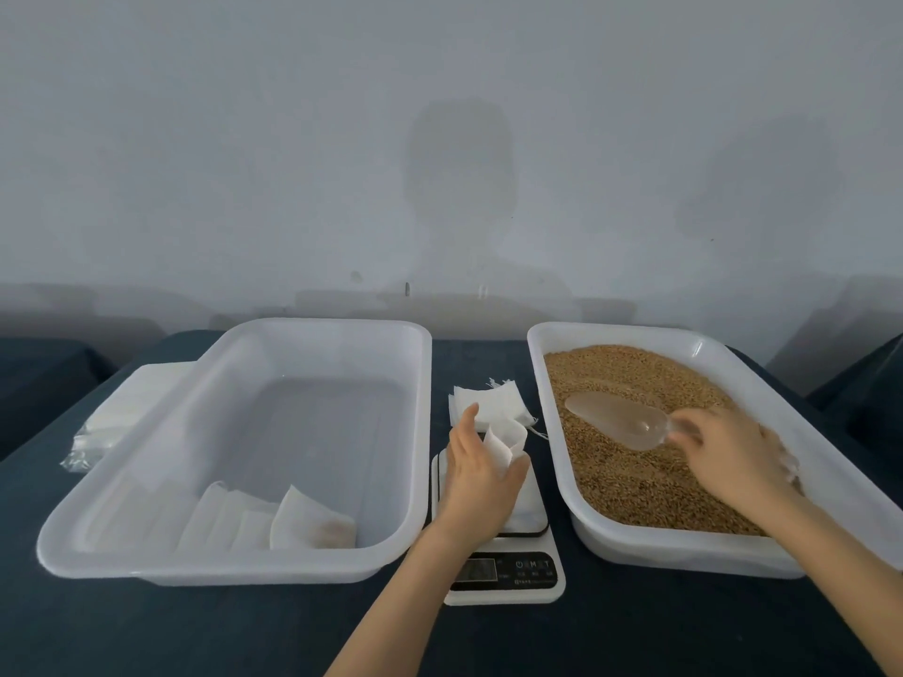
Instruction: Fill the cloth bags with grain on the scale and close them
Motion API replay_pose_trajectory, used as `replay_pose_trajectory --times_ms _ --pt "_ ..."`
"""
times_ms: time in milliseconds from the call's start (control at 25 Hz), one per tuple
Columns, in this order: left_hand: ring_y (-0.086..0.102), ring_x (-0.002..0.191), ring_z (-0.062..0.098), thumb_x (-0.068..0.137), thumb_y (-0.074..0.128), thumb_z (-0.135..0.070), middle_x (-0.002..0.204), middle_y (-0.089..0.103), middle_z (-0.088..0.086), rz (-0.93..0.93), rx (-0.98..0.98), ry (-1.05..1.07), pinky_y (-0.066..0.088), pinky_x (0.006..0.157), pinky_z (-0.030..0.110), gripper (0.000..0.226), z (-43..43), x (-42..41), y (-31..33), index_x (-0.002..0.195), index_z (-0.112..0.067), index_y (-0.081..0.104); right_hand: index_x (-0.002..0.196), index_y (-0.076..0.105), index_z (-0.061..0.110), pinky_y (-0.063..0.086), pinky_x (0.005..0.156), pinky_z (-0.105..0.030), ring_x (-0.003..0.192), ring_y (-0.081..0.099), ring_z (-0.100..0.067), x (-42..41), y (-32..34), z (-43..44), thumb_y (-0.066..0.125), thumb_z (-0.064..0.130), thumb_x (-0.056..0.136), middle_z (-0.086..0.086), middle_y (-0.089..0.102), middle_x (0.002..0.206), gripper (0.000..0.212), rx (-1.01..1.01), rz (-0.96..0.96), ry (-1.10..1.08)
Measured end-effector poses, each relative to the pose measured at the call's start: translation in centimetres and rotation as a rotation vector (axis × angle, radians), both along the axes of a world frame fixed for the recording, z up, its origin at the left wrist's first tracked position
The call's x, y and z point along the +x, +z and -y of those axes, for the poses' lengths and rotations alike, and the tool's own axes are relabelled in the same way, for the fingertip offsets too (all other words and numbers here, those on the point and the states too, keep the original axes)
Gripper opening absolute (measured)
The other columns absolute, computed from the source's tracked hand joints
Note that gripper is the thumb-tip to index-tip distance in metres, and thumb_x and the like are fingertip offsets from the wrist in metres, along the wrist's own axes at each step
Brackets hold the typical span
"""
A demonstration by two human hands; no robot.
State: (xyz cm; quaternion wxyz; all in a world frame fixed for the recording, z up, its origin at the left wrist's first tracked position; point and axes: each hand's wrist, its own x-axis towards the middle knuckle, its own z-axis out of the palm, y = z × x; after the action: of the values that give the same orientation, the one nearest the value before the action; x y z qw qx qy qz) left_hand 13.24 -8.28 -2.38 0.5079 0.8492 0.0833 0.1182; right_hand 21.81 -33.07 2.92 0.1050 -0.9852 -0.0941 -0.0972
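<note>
My left hand point(481, 473) holds a small white cloth bag point(508, 444) upright over the white digital scale point(508, 564), thumb and fingers curled round its open mouth. My right hand point(730, 454) pinches the handle of a clear plastic scoop point(618, 420) that lies on the brown grain point(635, 461) in the right white tray point(552, 383). A stack of empty cloth bags point(491, 400) lies just behind the scale. Several filled, closed bags point(273, 522) lie at the near end of the left white tray point(234, 574).
A pack of white bags in clear plastic point(112, 417) sits to the left of the left tray. Everything stands on a dark blue cloth-covered table point(195, 632) against a pale wall. The scale's display faces me.
</note>
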Motion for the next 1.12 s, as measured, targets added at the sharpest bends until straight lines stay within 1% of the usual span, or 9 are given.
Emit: replay_pose_trajectory --times_ms 120,280,440,560,640,760,880,1000,1120 --pt "0.038 0.122 0.017 0.094 0.057 -0.029 0.137 0.034 0.007 0.084 0.255 0.171 0.037 0.096 0.019 0.051 0.0 -0.5 -0.2 0.133 -0.009 0.032 0.104 0.064 0.033 0.041 0.094 -0.048 0.086 0.057 -0.015 0.5 -1.8 0.4 0.054 0.036 0.091 0.013 0.063 0.094 0.016 0.030 0.014 -0.086" --pt "0.042 0.111 0.014 0.098 0.050 -0.023 0.132 0.040 0.004 0.026 0.293 0.208 0.043 0.097 0.023 0.034 0.0 -0.8 0.4 0.129 -0.012 0.043 0.097 0.065 0.031 0.033 0.097 -0.044 0.075 0.049 -0.012 0.3 -2.1 0.1 0.049 0.041 0.094 0.016 0.053 0.073 0.018 0.061 -0.009 -0.159" --pt "0.035 0.107 0.011 0.099 0.047 -0.018 0.127 0.039 0.004 -0.027 0.478 0.125 0.041 0.093 0.021 0.034 0.3 -1.3 1.0 0.134 -0.017 0.044 0.123 0.057 0.027 0.029 0.104 -0.047 0.115 0.049 -0.021 -0.6 -1.2 -0.9 0.052 0.038 0.092 0.003 0.058 0.120 0.033 -0.076 0.075 -0.169" --pt "0.045 0.110 0.016 0.096 0.051 -0.010 0.128 0.042 0.005 -0.098 0.553 0.000 0.045 0.089 0.025 0.041 0.0 -1.1 2.1 0.135 -0.019 0.045 0.135 0.044 0.031 0.034 0.106 -0.032 0.121 0.043 -0.004 -1.8 0.0 -3.9 0.054 0.022 0.092 0.014 0.042 0.138 0.045 0.101 0.123 0.182" --pt "0.052 0.109 0.020 0.093 0.053 -0.007 0.129 0.045 0.006 -0.122 0.572 -0.043 0.046 0.088 0.028 0.047 -0.5 -0.8 3.4 0.138 -0.019 0.043 0.136 0.040 0.038 0.032 0.098 -0.015 0.105 0.039 0.013 -2.9 0.8 -6.7 0.054 0.014 0.091 0.026 0.033 0.133 0.052 0.229 0.029 0.452" --pt "0.055 0.100 0.020 0.090 0.055 -0.006 0.123 0.054 0.009 -0.104 0.537 -0.113 0.046 0.081 0.025 0.054 -1.8 -0.2 5.5 0.141 -0.017 0.038 0.136 0.038 0.045 0.034 0.093 -0.013 0.106 0.045 0.009 -3.6 1.2 -10.6 0.059 0.020 0.091 0.028 0.041 0.129 0.056 0.328 -0.164 0.641" --pt "0.055 0.099 0.020 0.091 0.049 -0.002 0.118 0.057 0.009 -0.081 0.453 -0.179 0.044 0.082 0.022 0.053 -3.5 0.2 6.7 0.141 -0.018 0.040 0.123 0.054 0.037 0.040 0.077 -0.016 0.096 0.056 -0.006 -3.2 0.8 -12.3 0.064 0.029 0.088 0.015 0.059 0.110 0.037 0.410 -0.259 0.554" --pt "0.056 0.096 0.015 0.092 0.046 0.000 0.105 0.055 -0.001 -0.041 0.383 -0.182 0.043 0.079 0.011 0.047 -5.3 0.3 6.6 0.134 -0.020 0.048 0.091 0.064 0.009 0.037 0.063 -0.023 0.073 0.052 -0.012 -2.8 0.0 -12.8 0.063 0.028 0.088 -0.004 0.060 0.080 0.019 0.462 -0.238 0.502" --pt "0.059 0.082 0.007 0.091 0.055 -0.006 0.089 0.061 -0.008 -0.009 0.370 -0.161 0.040 0.066 0.002 0.024 -6.5 0.3 6.0 0.109 -0.019 0.065 0.093 0.068 0.014 0.040 0.065 -0.015 0.077 0.058 -0.010 -2.7 -0.6 -12.9 0.064 0.025 0.088 -0.001 0.065 0.084 0.012 0.529 -0.193 0.474"
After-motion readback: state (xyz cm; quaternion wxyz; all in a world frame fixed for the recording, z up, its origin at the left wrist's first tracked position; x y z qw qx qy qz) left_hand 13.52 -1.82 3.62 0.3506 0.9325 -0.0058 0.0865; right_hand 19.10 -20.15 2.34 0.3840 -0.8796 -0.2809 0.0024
